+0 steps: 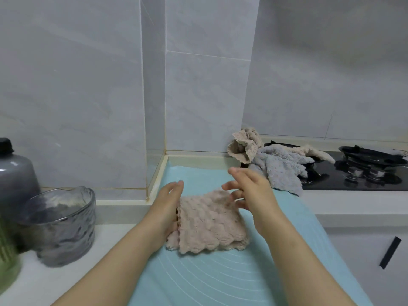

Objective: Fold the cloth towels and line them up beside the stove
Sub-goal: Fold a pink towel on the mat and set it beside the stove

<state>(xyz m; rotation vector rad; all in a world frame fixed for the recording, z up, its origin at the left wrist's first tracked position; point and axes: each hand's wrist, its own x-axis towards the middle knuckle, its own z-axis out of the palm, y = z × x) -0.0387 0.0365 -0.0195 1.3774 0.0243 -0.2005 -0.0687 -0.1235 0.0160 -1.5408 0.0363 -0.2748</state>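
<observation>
A folded pink-beige towel (209, 224) lies on the light blue mat (198, 281) in front of me. My left hand (167, 204) rests flat against the towel's left edge with straight fingers. Over the towel's far right corner hovers my right hand (249, 188), fingers spread and relaxed, holding nothing. At the mat's far right corner, a heap of unfolded towels spills onto the black stove (353, 182): a crumpled beige one (242, 146), a blue-grey one (280, 168) and a cream one (315, 153).
A ribbed glass bowl (64, 226) and a dark grey jar (13, 173) stand on the white counter at the left, with a green object (6, 259) at the frame's edge. Tiled walls form a corner behind the mat. A burner grate (371, 157) sits on the stove.
</observation>
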